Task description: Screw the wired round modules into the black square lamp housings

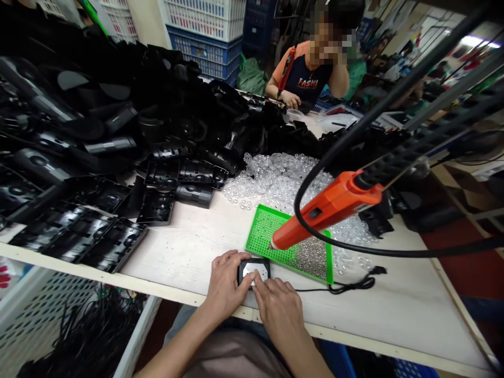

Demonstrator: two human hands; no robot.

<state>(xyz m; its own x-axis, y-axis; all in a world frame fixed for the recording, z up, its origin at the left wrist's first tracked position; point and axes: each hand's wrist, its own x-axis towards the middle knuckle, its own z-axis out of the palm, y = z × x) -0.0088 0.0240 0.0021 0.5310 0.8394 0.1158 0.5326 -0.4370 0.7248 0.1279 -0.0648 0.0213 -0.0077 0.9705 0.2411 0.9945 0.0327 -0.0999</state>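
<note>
A small black part with a silver plate lies on the pale table near its front edge. My left hand is wrapped round the left side of this part, its thumb on the plate. From the right, my right hand touches the plate with its fingertips, fingers bent and close together. A black cable runs from the part to the right. Just behind is a green tray with small metal screws heaped at its right. An orange electric screwdriver hangs over the tray, tip down.
Black plastic housings are piled at the left and back. Clear round pieces lie behind the tray. A coiled black cable lies at the right. White basket stands below the front edge. Across the table sits a person.
</note>
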